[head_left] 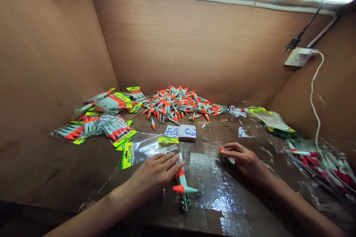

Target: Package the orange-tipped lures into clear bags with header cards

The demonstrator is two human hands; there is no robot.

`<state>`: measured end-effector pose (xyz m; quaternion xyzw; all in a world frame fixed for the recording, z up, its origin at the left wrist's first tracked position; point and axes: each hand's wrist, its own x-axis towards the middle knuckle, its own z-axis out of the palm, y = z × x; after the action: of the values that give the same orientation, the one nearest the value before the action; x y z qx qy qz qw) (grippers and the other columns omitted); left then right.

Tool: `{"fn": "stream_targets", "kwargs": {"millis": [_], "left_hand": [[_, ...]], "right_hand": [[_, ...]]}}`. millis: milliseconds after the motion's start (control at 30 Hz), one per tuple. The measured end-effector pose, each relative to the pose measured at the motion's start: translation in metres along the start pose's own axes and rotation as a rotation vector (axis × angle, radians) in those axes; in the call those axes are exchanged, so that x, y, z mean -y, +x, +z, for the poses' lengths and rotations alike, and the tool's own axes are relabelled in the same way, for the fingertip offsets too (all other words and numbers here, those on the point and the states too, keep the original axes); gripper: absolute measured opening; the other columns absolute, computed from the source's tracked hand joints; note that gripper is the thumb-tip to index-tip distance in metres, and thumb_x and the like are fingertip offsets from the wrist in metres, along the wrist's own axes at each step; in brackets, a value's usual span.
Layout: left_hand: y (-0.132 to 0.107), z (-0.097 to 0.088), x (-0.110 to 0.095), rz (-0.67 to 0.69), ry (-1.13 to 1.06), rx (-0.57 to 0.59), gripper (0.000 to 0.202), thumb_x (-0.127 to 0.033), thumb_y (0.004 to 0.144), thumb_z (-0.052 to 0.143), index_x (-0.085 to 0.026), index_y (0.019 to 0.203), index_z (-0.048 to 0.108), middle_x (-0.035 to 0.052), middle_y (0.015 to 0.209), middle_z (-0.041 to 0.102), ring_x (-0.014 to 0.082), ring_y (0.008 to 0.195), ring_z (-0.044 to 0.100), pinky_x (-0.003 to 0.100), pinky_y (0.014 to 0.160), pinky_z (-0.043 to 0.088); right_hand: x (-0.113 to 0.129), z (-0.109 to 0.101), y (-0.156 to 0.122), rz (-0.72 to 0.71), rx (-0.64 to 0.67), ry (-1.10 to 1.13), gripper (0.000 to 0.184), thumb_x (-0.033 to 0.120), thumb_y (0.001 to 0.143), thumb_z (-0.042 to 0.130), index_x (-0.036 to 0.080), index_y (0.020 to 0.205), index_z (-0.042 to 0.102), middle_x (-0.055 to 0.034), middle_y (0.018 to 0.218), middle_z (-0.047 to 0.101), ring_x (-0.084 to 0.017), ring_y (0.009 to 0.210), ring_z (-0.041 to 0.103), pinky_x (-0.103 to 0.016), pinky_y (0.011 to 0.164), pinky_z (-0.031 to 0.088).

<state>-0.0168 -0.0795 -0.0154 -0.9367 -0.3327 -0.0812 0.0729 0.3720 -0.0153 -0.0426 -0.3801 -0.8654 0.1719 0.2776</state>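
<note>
At tabletop (89, 166) between walls (194, 44), facing heaped lures (178, 103): pinching single lure (222, 149) in right grip (244, 158); cannot tell about left grip (160, 170).

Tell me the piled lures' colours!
The piled lures are orange and whitish; see the head view.

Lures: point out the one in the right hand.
The lure with its orange tip showing at the right hand; others lie in or near the pile, in bags or by the left hand.
</note>
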Motion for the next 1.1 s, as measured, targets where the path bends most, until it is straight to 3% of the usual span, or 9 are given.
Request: {"fn": "stream_targets", "kwargs": {"millis": [100, 267, 367, 467, 567, 667, 800, 933, 1100], "left_hand": [[-0.008, -0.003, 0.012, 0.16, -0.03, 0.03, 0.047, -0.009, 0.099, 0.044, -0.022, 0.145, 0.044, 0.0076, 0.141, 0.059, 0.0235, 0.129, 0.056, 0.04, 0.106, 0.047], [-0.019, 0.004, 0.011, 0.153, 0.015, 0.023, 0.046, -0.01, 0.101, 0.04, -0.017, 0.147, 0.042, 0.0117, 0.143, 0.056, 0.025, 0.13, 0.056, 0.04, 0.105, 0.05], [-0.02, 0.006, 0.005, 0.127, 0.03, 0.035, 0.047, -0.009, 0.1, 0.04, -0.018, 0.146, 0.042, 0.0108, 0.146, 0.053, 0.0257, 0.131, 0.055, 0.038, 0.102, 0.052], [-0.022, 0.006, 0.003, 0.107, 0.008, 0.007, 0.047, -0.011, 0.1, 0.043, -0.02, 0.146, 0.043, 0.0106, 0.145, 0.054, 0.0263, 0.13, 0.056, 0.039, 0.101, 0.053], [-0.026, 0.005, 0.004, 0.167, -0.044, -0.082, 0.041, -0.012, 0.1, 0.047, -0.019, 0.139, 0.051, 0.0105, 0.137, 0.062, 0.0257, 0.124, 0.061, 0.039, 0.1, 0.054], [-0.029, 0.007, 0.0, 0.191, -0.101, -0.179, 0.029, -0.012, 0.099, 0.048, -0.018, 0.125, 0.06, 0.0082, 0.116, 0.074, 0.0213, 0.104, 0.071, 0.033, 0.089, 0.059], [-0.016, 0.016, -0.019, -0.017, -0.171, -0.298, 0.023, -0.017, 0.1, 0.047, -0.022, 0.115, 0.064, 0.0071, 0.107, 0.075, 0.02, 0.093, 0.072, 0.03, 0.078, 0.059], [0.005, 0.019, -0.033, -0.15, -0.183, -0.238, 0.02, -0.021, 0.098, 0.05, -0.023, 0.111, 0.064, 0.0072, 0.107, 0.073, 0.022, 0.093, 0.071, 0.032, 0.077, 0.058], [0.019, 0.018, -0.009, -0.051, -0.055, -0.098, 0.035, -0.019, 0.094, 0.054, -0.019, 0.129, 0.059, 0.0124, 0.138, 0.061, 0.0312, 0.128, 0.056, 0.046, 0.102, 0.05]], "right_hand": [[0.0, -0.001, -0.009, 0.019, 0.032, -0.114, 0.047, 0.014, 0.098, 0.037, 0.032, 0.136, 0.059, -0.0101, 0.135, 0.058, -0.021, 0.115, 0.062, -0.04, 0.096, 0.052], [0.042, 0.002, -0.014, 0.038, -0.075, -0.228, 0.042, 0.013, 0.097, 0.041, 0.027, 0.133, 0.059, -0.0117, 0.134, 0.058, -0.025, 0.121, 0.057, -0.046, 0.101, 0.05], [0.081, 0.019, -0.009, -0.023, 0.063, -0.225, 0.036, 0.017, 0.095, 0.051, 0.027, 0.128, 0.06, -0.0102, 0.133, 0.059, -0.027, 0.121, 0.054, -0.046, 0.101, 0.05], [0.101, 0.039, 0.005, -0.059, 0.145, -0.275, 0.029, 0.02, 0.092, 0.058, 0.024, 0.12, 0.064, -0.01, 0.138, 0.056, -0.03, 0.125, 0.049, -0.051, 0.104, 0.046], [0.097, 0.045, 0.017, -0.074, 0.135, -0.309, 0.013, 0.019, 0.094, 0.055, 0.021, 0.097, 0.068, -0.0088, 0.132, 0.059, -0.028, 0.123, 0.05, -0.05, 0.104, 0.045], [0.087, 0.037, 0.017, -0.022, 0.076, -0.352, 0.011, 0.02, 0.093, 0.055, 0.021, 0.087, 0.065, -0.0086, 0.125, 0.062, -0.029, 0.119, 0.051, -0.05, 0.102, 0.046], [0.079, 0.021, 0.009, 0.077, -0.017, -0.442, 0.009, 0.022, 0.091, 0.055, 0.022, 0.087, 0.063, -0.0098, 0.12, 0.063, -0.03, 0.115, 0.053, -0.049, 0.095, 0.048], [0.067, 0.011, 0.004, 0.163, -0.117, -0.552, 0.012, 0.024, 0.092, 0.053, 0.022, 0.09, 0.065, -0.0102, 0.121, 0.063, -0.031, 0.114, 0.054, -0.049, 0.095, 0.048], [0.036, 0.001, 0.01, 0.214, -0.184, -0.68, 0.013, 0.023, 0.089, 0.054, 0.021, 0.088, 0.068, -0.011, 0.121, 0.064, -0.032, 0.113, 0.053, -0.052, 0.094, 0.048]]}}
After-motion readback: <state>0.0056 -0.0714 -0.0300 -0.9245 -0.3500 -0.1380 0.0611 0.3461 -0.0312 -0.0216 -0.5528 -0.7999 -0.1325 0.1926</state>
